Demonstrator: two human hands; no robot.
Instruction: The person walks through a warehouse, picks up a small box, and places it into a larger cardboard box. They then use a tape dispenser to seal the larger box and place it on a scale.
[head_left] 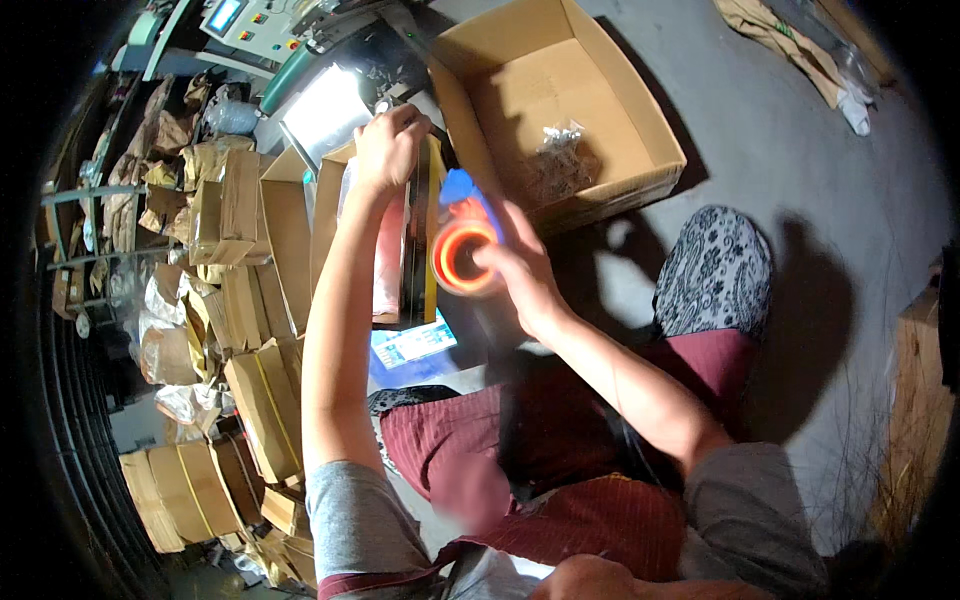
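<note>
The tape dispenser (pixel 466 214) is blue and orange.

The tape dispenser (pixel 463 188) looks plastic, the open carton (pixel 525 85) matt cardboard, the maroon garment (pixel 610 515) matt cloth.

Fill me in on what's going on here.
The person's right hand holds what looks like a tape dispenser, blue and orange and somewhat blurred. The left hand is farther forward, left of the open box; what its fingers touch is unclear. Some clear plastic lies in that box.
</note>
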